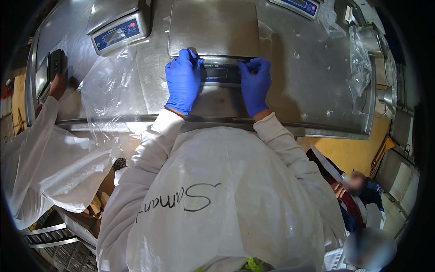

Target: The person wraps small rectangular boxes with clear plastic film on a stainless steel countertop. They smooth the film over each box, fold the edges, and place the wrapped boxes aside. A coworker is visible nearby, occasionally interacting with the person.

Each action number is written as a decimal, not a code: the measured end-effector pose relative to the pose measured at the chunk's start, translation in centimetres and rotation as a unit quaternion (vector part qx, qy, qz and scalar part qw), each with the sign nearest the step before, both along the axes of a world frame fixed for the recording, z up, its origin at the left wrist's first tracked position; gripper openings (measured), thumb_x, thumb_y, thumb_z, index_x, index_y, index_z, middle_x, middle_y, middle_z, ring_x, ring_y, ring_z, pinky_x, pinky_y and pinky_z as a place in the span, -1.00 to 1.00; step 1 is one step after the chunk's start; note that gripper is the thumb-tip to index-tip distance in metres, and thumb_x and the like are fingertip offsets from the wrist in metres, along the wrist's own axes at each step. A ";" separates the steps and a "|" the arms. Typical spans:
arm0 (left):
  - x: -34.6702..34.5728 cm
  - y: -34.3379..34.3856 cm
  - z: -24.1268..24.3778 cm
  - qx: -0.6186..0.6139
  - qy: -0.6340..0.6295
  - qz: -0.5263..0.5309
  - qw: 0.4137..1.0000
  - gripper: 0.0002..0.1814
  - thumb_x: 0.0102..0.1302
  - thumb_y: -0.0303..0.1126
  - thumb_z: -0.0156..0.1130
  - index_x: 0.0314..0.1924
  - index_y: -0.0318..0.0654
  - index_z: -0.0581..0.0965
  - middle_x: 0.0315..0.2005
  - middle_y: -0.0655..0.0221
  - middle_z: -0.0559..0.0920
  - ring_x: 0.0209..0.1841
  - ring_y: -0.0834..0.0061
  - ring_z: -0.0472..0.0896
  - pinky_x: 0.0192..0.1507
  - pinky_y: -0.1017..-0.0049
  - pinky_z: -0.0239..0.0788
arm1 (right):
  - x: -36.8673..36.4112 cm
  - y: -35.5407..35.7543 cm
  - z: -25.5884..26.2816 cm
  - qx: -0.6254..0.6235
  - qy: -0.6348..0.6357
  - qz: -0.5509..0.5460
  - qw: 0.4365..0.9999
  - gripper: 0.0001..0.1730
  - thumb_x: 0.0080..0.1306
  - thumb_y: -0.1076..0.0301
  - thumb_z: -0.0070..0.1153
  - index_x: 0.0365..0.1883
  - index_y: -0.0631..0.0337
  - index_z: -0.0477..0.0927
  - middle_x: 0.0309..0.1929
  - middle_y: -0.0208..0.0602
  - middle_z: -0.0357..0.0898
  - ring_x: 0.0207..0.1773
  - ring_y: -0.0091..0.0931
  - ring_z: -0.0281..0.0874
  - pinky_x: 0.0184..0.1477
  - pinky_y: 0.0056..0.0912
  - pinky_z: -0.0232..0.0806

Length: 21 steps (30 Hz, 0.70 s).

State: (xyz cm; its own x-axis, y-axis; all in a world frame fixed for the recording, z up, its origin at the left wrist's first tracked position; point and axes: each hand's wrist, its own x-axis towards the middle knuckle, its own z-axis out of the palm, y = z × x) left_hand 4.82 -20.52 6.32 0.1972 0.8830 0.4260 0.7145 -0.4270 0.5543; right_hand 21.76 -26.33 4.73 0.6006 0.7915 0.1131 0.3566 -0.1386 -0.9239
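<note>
A bench scale with a steel platter (214,29) and a blue control panel (215,73) sits on the steel table before me. My left hand (183,81), in a blue glove, is at the left end of the panel, fingers curled by the platter's front edge. At the panel's right end is my right hand (256,86), gloved alike, with thumb and fingers bent together over the buttons. Whether either hand pinches something thin is too hidden to tell. The panel's small display looks dark.
Left of me, a co-worker's bare hand (58,86) touches another scale (57,63). A clear plastic bag (110,85) hangs over the table edge near a second scale (117,35). Another scale (300,6), plastic bags (360,64) and a metal vessel (372,40) are at right. People stand behind.
</note>
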 end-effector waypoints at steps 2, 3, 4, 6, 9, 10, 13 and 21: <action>0.0 0.1 -0.2 0.001 -0.002 0.001 1.000 -0.75 0.13 -0.40 0.34 -0.35 -0.24 0.40 -0.57 0.23 0.58 -0.50 0.17 0.57 -0.42 0.32 0.38 | 0.3 0.1 -0.4 0.007 -0.006 -0.001 1.000 -0.72 0.11 0.42 0.29 -0.33 0.20 0.41 -0.42 -0.36 0.47 -0.33 -0.49 0.44 -0.20 -0.39 0.31; 0.0 0.1 -0.3 0.001 -0.003 0.002 1.000 -0.75 0.13 -0.39 0.34 -0.35 -0.24 0.40 -0.57 0.24 0.58 -0.50 0.18 0.57 -0.42 0.32 0.38 | 0.3 0.1 -0.5 0.008 -0.024 -0.002 1.000 -0.73 0.11 0.42 0.30 -0.34 0.19 0.41 -0.42 -0.35 0.46 -0.33 -0.48 0.43 -0.20 -0.37 0.30; 0.0 0.1 -0.3 0.003 -0.001 0.002 1.000 -0.75 0.12 -0.39 0.34 -0.35 -0.24 0.40 -0.57 0.24 0.58 -0.51 0.19 0.57 -0.42 0.32 0.37 | 0.3 0.2 -0.6 0.008 -0.043 -0.004 0.999 -0.73 0.10 0.42 0.30 -0.35 0.19 0.41 -0.42 -0.35 0.46 -0.33 -0.46 0.42 -0.20 -0.35 0.29; 0.1 0.0 -0.2 0.005 0.003 0.004 1.000 -0.75 0.12 -0.39 0.34 -0.35 -0.24 0.40 -0.56 0.25 0.59 -0.51 0.21 0.57 -0.43 0.32 0.37 | 0.3 0.2 -0.6 0.012 -0.061 -0.003 0.998 -0.73 0.09 0.41 0.30 -0.38 0.19 0.42 -0.42 -0.34 0.45 -0.32 -0.42 0.40 -0.19 -0.32 0.27; 0.2 0.1 -0.2 0.026 0.026 0.012 0.999 -0.74 0.12 -0.38 0.34 -0.34 -0.23 0.40 -0.56 0.27 0.59 -0.50 0.22 0.57 -0.43 0.31 0.35 | 0.5 0.3 -0.6 0.020 -0.071 0.000 0.997 -0.74 0.08 0.40 0.30 -0.40 0.18 0.42 -0.43 -0.34 0.45 -0.30 -0.39 0.38 -0.17 -0.28 0.24; 0.2 0.1 -0.3 0.030 0.032 0.013 0.999 -0.75 0.13 -0.37 0.34 -0.34 -0.23 0.40 -0.55 0.28 0.59 -0.50 0.22 0.57 -0.42 0.31 0.35 | 0.5 0.4 -0.9 0.022 -0.080 -0.002 0.997 -0.74 0.08 0.40 0.30 -0.41 0.17 0.42 -0.43 -0.34 0.45 -0.29 -0.38 0.38 -0.16 -0.28 0.23; 0.3 0.2 -0.7 0.042 0.043 0.017 0.998 -0.76 0.13 -0.36 0.33 -0.32 -0.22 0.42 -0.54 0.31 0.59 -0.49 0.24 0.57 -0.41 0.31 0.35 | 0.6 0.5 -1.1 0.023 -0.088 0.004 0.996 -0.75 0.09 0.40 0.29 -0.41 0.16 0.42 -0.44 -0.34 0.44 -0.27 -0.35 0.37 -0.15 -0.26 0.21; 0.4 0.2 -1.2 0.041 0.060 0.030 0.997 -0.76 0.15 -0.33 0.31 -0.26 -0.20 0.45 -0.51 0.35 0.60 -0.42 0.25 0.56 -0.31 0.29 0.31 | 0.6 0.7 -0.9 0.010 -0.132 0.006 0.991 -0.76 0.10 0.37 0.27 -0.40 0.14 0.42 -0.43 -0.35 0.45 -0.23 -0.33 0.36 -0.10 -0.22 0.16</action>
